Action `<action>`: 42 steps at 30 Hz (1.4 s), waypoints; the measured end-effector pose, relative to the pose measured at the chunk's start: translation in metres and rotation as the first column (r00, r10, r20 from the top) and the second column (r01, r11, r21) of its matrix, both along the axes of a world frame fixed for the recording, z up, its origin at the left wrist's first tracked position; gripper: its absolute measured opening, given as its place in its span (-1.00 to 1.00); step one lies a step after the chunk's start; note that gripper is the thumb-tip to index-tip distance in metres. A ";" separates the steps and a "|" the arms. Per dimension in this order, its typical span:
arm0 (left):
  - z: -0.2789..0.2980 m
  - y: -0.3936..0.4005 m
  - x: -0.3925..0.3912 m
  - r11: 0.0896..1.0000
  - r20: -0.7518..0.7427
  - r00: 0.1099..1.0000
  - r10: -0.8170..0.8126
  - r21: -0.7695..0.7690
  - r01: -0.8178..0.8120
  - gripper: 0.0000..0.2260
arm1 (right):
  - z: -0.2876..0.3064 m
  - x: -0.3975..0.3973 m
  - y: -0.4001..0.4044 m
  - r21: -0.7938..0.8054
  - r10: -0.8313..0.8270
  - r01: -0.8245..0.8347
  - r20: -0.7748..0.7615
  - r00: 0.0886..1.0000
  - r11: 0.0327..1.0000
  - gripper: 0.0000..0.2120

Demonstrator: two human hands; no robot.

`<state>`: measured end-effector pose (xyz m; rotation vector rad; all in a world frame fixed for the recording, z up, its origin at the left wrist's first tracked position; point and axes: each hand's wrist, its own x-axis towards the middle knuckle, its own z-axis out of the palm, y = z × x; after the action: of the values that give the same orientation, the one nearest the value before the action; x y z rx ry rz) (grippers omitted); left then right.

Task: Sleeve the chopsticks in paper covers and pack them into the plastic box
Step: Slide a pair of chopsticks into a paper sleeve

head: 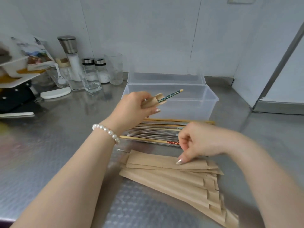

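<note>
My left hand (139, 106) grips a brown paper cover with chopsticks in it; their green patterned ends (171, 95) stick out toward the clear plastic box (212, 99). The box stands open in front of me, its lid hinged back against the wall. A pile of loose chopsticks (156, 130) lies between the box and a fan of brown paper covers (172, 176). My right hand (199, 142) has curled fingers, and its fingertips touch the top cover of the fan.
Glasses (92, 80), shakers (101, 69) and a tall grinder (70, 53) stand at the back left on the steel counter (65, 125). A white rack with packets (21, 66) sits at the far left. A wall panel (279, 71) rises at the right.
</note>
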<state>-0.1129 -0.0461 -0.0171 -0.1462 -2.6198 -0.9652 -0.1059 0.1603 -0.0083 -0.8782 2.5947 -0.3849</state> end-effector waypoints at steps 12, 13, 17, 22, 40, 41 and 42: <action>-0.007 0.006 -0.002 0.999 0.026 0.999 -0.040 -0.016 0.040 -0.80 | -0.001 0.003 -0.002 0.134 -0.019 0.028 -0.071 0.997 0.991 -0.68; -0.007 0.007 -0.001 0.999 0.030 0.999 -0.045 -0.017 0.046 -0.81 | -0.002 0.001 -0.003 0.136 -0.033 0.047 -0.103 0.994 0.990 -0.68; -0.007 0.011 0.001 0.998 0.033 0.998 -0.055 -0.042 0.056 -0.81 | -0.002 -0.006 0.002 0.084 -0.112 0.126 -0.162 0.980 0.988 -0.68; -0.007 0.013 0.001 0.996 0.033 0.998 -0.060 -0.064 0.062 -0.81 | 0.012 -0.017 0.025 -0.132 -0.247 0.235 -0.077 0.966 0.963 -0.88; -0.014 0.018 -0.002 0.990 0.085 0.993 -0.084 -0.103 0.092 -0.85 | 0.012 -0.037 0.058 -0.117 -0.392 0.389 0.000 0.920 0.914 -0.78; -0.014 0.018 -0.002 0.990 0.090 0.992 -0.088 -0.104 0.097 -0.85 | 0.011 -0.037 0.058 -0.107 -0.383 0.380 -0.004 0.924 0.919 -0.79; -0.015 0.019 -0.002 0.989 0.096 0.991 -0.092 -0.105 0.102 -0.85 | 0.011 -0.037 0.057 -0.097 -0.371 0.368 -0.008 0.929 0.925 -0.82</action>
<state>-0.1150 -0.0274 -0.0316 -0.2646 -2.7732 -0.8787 -0.1428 0.2178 0.0022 -0.4153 2.7842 -0.6056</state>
